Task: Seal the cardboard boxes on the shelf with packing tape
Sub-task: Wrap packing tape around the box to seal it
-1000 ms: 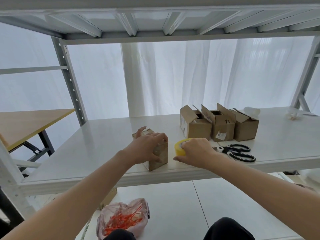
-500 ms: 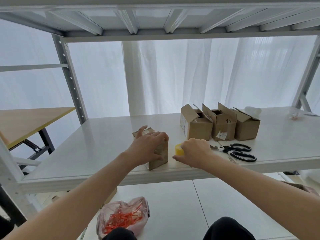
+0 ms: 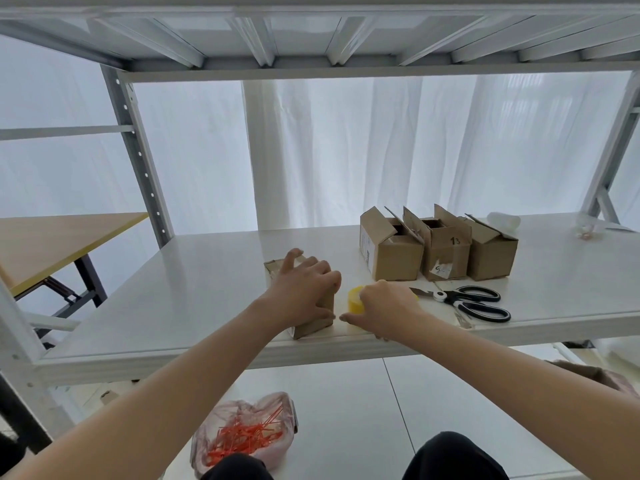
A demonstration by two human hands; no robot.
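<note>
Box (image 3: 314,328): left hand (image 3: 304,292) laid over its top, fingers curled, gripping. Just right of box, right hand (image 3: 386,306) curls round tape roll (image 3: 355,302), mostly hidden.

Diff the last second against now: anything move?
The right hand, gripping the yellow tape roll, edged slightly left toward the small box and now covers more of the roll. Nothing taken or released. The left hand stayed holding the small box; the three open boxes and scissors didn't move.
</note>
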